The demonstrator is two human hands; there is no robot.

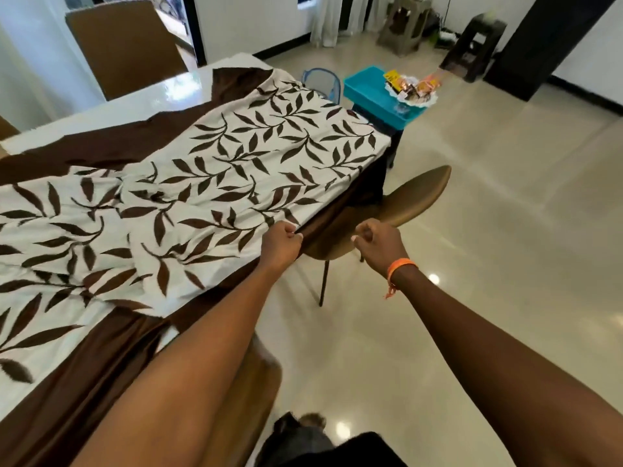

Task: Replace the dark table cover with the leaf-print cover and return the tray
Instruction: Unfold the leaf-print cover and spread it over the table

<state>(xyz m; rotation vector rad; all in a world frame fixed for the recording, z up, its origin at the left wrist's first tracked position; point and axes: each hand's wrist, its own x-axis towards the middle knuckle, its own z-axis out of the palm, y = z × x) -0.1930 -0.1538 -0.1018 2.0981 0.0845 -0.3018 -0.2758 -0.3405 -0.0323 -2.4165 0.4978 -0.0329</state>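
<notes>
1. Glossy white table (111,106) is draped w/ leaf-print cloth (215,183).
2. Cloth edge is pinched by left hand (281,242).
3. Right hand (379,244) is curled loosely, nothing held.
4. Teal tray (371,92) is seen beyond table end.

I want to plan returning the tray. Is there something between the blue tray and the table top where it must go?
Nothing solid. The blue tray sits beyond the table's far end, and only the leaf-print cover lies on the table there, still wrinkled and held at its edge by the left hand.
</notes>
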